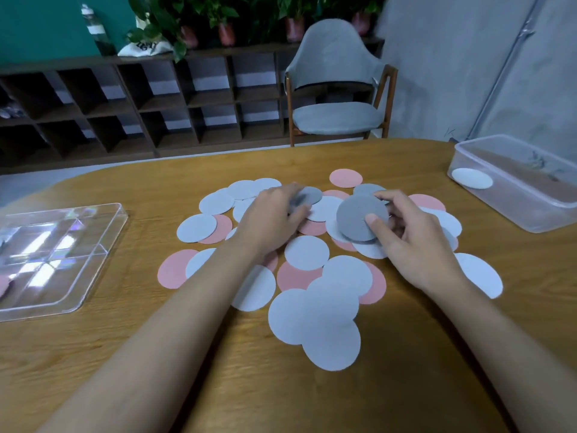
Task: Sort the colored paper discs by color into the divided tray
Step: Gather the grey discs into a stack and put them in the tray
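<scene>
Several white, pink and grey paper discs lie scattered and overlapping in the middle of the wooden table (125, 354). My right hand (409, 242) pinches a grey disc (359, 217) between thumb and fingers, lifted and tilted above the pile. My left hand (271, 217) reaches over the pile, and its blurred fingertips touch another grey disc (312, 195). Whether it grips that disc is unclear. The clear divided tray (93, 254) sits at the table's left edge. A pink disc (3, 284) shows at the tray's near-left corner.
A clear plastic tub (530, 220) with one white disc (472, 178) inside stands at the right. A grey chair (337, 89) and a dark shelf unit (140, 104) stand beyond the table's far edge. Bare wood shows near me.
</scene>
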The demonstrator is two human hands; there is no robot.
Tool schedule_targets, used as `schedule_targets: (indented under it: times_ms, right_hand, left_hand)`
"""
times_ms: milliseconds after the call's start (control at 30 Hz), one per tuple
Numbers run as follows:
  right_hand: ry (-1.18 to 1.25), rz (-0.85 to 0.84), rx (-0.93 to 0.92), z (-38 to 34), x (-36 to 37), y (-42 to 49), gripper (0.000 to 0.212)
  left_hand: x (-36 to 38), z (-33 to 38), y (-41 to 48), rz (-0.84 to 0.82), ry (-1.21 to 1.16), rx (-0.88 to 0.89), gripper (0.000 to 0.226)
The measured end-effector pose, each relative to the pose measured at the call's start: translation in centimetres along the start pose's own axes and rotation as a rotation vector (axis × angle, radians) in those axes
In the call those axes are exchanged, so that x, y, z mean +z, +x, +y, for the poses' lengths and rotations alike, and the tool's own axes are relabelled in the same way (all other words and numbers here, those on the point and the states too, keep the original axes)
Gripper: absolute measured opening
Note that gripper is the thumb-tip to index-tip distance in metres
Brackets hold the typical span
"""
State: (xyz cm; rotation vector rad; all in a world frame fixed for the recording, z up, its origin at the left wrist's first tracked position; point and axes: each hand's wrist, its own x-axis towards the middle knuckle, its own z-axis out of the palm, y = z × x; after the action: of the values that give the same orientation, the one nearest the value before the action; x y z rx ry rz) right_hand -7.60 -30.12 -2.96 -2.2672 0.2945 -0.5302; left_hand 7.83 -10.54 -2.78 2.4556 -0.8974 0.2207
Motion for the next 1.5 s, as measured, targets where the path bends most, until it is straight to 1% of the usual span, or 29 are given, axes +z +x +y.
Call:
schedule_targets:
  times_ms: [100,167,267,400,500,600,700,767,867,967,1033,1167,1267,1333,1400,1433,1500]
  right_hand:
    - [-0.016,0.005,0.012,0.2,-0.1,0.1,0.038]
    - [-0.005,0.008,0.024,0.4,0.0,0.2,0.038]
    - [0.005,0.009,0.03,0.4,0.1,0.5,0.039]
    - [-0.009,0.023,0.044,0.5,0.2,0.8,0.04]
    - [0.003,0.042,0.051,0.6,0.1,0.8,0.04]
    - [-0.005,0.044,0.059,0.5,0.0,0.7,0.039]
    - [-0.01,0.025,0.044,0.2,0.1,0.7,0.037]
    - [-0.013,0.017,0.038,0.0,0.2,0.7,0.037]
    - [-0.013,0.013,0.034,-0.2,0.3,0.7,0.04]
    - [0.032,0.004,0.014,-0.2,0.5,0.7,0.045]
    - [0.05,-0.023,0.001,-0.3,0.5,0.5,0.05]
    - [0.036,-0.08,-0.025,-0.7,0.6,0.3,0.052]
    - [0.03,-0.112,-0.042,-0.8,0.8,0.2,0.048]
    - [0.017,-0.141,-0.057,-0.9,1.0,0.2,0.047]
    - [0.007,-0.167,-0.072,-1.1,1.1,0.0,0.046]
    - [0.0,-0.178,-0.074,-1.2,1.2,-0.1,0.047]
    - [-0.046,-0.201,-0.091,-1.7,1.4,-0.4,0.051]
  left_hand:
    - [0.8,0.0,1.2,-0.079,0.014,-0.057,0.054]
    - [1.3,0.0,1.5,-0.084,0.03,-0.083,0.055]
    - [1.7,-0.2,1.6,-0.018,0.051,-0.065,0.048]
    - [1.8,-0.2,0.6,0.084,0.133,0.033,0.029]
    - [1.4,-0.1,-0.5,0.183,0.163,0.079,0.03]
    - [0.3,0.5,-1.7,0.275,0.047,0.108,0.022]
    - [-0.8,1.7,-3.3,0.349,-0.168,0.078,0.017]
    - [-1.3,2.5,-4.3,0.343,-0.315,0.029,0.015]
    - [-1.4,3.2,-5.3,0.273,-0.49,-0.025,0.01]
    - [-1.0,3.6,-5.7,0.233,-0.561,-0.023,0.005]
    - [-0.6,3.8,-5.8,0.228,-0.598,-0.067,0.005]
    - [0.2,3.4,-5.8,0.246,-0.589,-0.113,0.01]
    - [0.2,3.4,-5.7,0.241,-0.54,-0.114,0.023]
    - [0.3,3.5,-5.9,0.227,-0.489,-0.091,0.023]
    - [0.5,3.7,-5.9,0.219,-0.457,-0.04,0.015]
    - [0.5,3.7,-5.9,0.214,-0.434,-0.019,0.016]
    - [0.6,3.7,-5.8,0.216,-0.358,0.005,0.028]
